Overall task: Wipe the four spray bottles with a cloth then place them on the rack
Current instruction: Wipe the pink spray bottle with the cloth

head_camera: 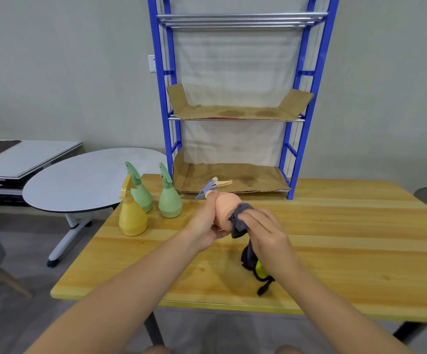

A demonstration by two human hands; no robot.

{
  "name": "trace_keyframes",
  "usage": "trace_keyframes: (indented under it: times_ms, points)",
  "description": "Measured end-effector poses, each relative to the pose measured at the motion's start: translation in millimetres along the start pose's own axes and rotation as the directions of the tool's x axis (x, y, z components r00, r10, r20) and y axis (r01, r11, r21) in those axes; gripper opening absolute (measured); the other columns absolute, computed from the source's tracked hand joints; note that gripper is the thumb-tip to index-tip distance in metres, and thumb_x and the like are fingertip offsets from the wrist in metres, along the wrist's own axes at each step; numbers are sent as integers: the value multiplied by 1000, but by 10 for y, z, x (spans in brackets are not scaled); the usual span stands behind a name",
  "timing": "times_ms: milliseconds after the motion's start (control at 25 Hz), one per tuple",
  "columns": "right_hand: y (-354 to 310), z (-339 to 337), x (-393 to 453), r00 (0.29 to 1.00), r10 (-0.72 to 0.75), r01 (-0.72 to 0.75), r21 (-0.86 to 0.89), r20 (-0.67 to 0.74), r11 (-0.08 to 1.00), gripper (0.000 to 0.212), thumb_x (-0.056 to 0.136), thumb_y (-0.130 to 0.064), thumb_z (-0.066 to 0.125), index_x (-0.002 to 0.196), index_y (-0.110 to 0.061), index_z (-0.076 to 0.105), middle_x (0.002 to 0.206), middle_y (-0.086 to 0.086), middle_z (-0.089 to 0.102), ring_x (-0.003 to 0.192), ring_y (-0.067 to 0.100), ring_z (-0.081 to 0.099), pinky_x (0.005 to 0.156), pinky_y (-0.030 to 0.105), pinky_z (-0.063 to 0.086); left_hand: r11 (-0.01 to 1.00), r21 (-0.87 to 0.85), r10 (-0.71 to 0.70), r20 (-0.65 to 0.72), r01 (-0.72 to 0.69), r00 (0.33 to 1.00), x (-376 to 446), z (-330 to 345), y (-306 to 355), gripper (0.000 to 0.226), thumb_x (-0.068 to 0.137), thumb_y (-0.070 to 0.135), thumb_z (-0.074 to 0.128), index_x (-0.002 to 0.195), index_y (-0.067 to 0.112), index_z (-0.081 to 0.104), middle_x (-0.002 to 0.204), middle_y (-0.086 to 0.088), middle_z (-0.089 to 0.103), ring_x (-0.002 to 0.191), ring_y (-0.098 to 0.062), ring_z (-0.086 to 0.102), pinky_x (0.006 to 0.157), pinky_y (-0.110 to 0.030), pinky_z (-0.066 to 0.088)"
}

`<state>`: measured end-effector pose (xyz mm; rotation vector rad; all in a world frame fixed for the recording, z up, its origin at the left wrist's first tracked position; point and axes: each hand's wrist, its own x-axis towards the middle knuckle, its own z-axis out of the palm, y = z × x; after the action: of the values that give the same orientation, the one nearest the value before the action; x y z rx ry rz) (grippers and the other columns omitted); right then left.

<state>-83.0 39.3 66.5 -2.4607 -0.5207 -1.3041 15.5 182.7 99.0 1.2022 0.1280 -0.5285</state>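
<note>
Partly hidden peach bottle (226,205) btwn hands – left hand (204,226), cloth (240,221) over it.

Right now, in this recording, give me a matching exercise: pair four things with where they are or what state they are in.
Things:
1. peach plastic spray bottle
2. yellow plastic spray bottle
3. dark grey cloth
4. blue metal rack

States:
A. stands upright at the wooden table's left edge
B. pressed on a bottle by the right hand
C. held tilted in the left hand
D. cardboard-lined shelves bear no bottles

Pairs: 1-C, 2-A, 3-B, 4-D
</note>
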Motion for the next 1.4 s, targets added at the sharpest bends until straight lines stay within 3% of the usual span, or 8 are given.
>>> trace_keyframes:
  times_ms: [200,360,560,720,800,1000,1200,1400]
  points:
    - [-161,133,-86,976,-187,185,36,113,982,28,92,5,57,119,-2,62,121,9,60,114,29,55,100,39,46,999,18,31,-7,-31,999,-32,-55,54,51,99,59,51,119,13,61,110,-16,73,97,-33,71,92,-52,59]
    - [-79,29,68,1000,-24,24,48,-1,999,21,98,-1,49,112,1,65,113,11,63,109,28,56,95,40,48,997,33,65,-30,-64,997,-16,-121,58,49,99,58,51,124,16,59,115,-14,71,99,-31,70,81,-48,61]
    - [-234,153,-33,976,-197,191,73,95,979,26,91,7,60,115,1,66,117,10,63,114,28,56,100,37,46,999,22,49,-35,-48,998,-69,-211,76,47,100,59,49,118,16,60,110,-15,73,99,-32,72,84,-48,61]
    - [-158,130,60,999,-36,37,77,-12,996,28,87,8,66,114,1,66,115,9,63,111,25,56,97,37,47,980,146,149,-72,-137,986,-100,-279,38,37,102,50,47,124,22,57,114,-10,71,101,-28,70,77,-43,61]
    - [-303,204,114,995,-94,95,66,-10,993,30,87,9,64,116,2,66,119,10,63,115,26,55,102,35,45,963,194,205,-67,-188,977,-98,-303,-3,36,102,48,47,127,22,55,118,-7,70,106,-28,69,85,-45,61]
    - [-87,189,2,960,-111,113,8,258,994,49,72,15,70,116,-6,65,120,2,61,115,22,52,99,30,45,811,466,409,-23,-352,912,-88,-672,-100,58,96,36,66,146,22,38,130,-2,62,113,-21,64,98,-45,56]
    - [10,65,211,877,75,-97,21,474,995,26,66,19,58,82,-1,61,86,9,61,88,14,41,73,25,39,599,723,421,83,-346,903,13,-984,-337,74,86,27,78,146,21,36,122,3,60,108,-17,63,90,-36,54]
    - [289,268,32,744,290,-82,-349,602,933,30,76,6,68,78,-21,55,81,-8,52,84,16,41,68,27,42,564,754,419,90,-337,903,98,-1050,-519,67,86,26,78,141,22,41,121,5,62,112,-18,63,85,-29,51]
